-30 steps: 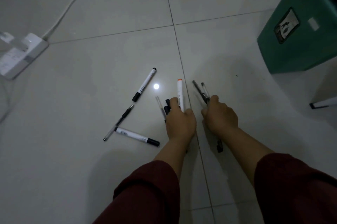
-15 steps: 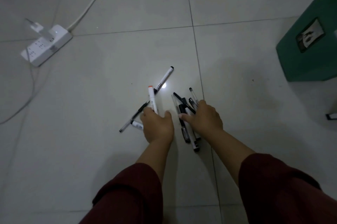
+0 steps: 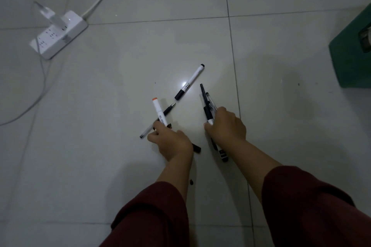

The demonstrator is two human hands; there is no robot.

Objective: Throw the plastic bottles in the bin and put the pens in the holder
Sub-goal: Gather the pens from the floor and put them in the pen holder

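Fingers of both hands are curled round pens in the gathering step: the left hand [image 3: 170,142] grips the orange-tipped marker [image 3: 159,114], the right hand [image 3: 225,127] a bundle of black pens [image 3: 207,104]. Next, I judge, comes lifting the white marker [image 3: 189,82] lying just beyond both sets of fingers and the thin pen [image 3: 168,109] at the left fingertips. No holder or bottles show, the green bin [image 3: 353,53] is cut off at the right edge, and the pen count in each grip is unclear.

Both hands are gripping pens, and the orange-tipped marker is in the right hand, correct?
Not quite. The head view shows the orange-tipped marker in the left hand; the right hand grips a bundle of dark pens. Both hands do grip pens.
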